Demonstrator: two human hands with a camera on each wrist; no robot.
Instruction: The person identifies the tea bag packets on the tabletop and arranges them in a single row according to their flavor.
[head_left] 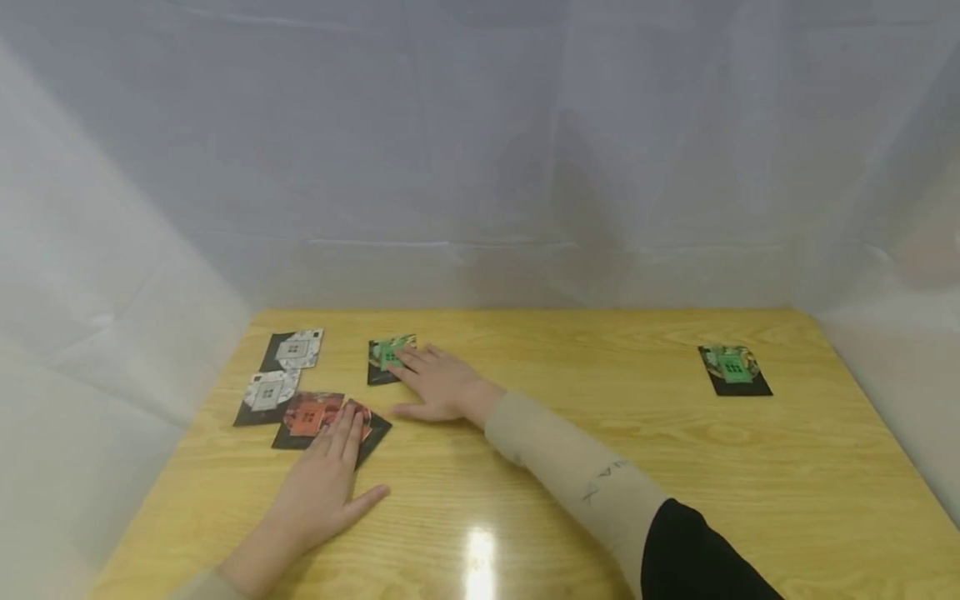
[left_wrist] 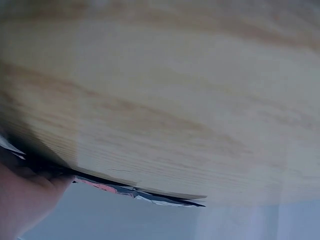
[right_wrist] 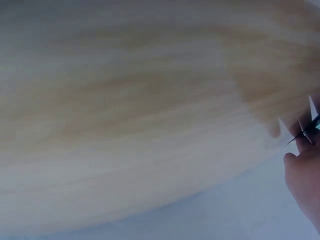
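Observation:
My left hand (head_left: 318, 492) lies flat with its fingers straight on a red-and-black packet (head_left: 375, 430), which sits tilted. This packet overlaps or touches another red-and-black packet (head_left: 306, 418) on its left. The fingers of my right hand (head_left: 441, 385) are spread, and their tips cover the right part of a green-and-black packet (head_left: 381, 372). In the left wrist view, the left hand (left_wrist: 30, 202) appears at the lower left beside thin packet edges. Only part of the right hand (right_wrist: 305, 175) shows at the right edge of the right wrist view.
Two white-and-black packets (head_left: 298, 349) lie at the table's far left, one in front of the other. Another green-and-black packet (head_left: 735, 372) lies far right on the wooden table (head_left: 570, 358). Pale sheeting (head_left: 480, 167) hangs behind and along both sides.

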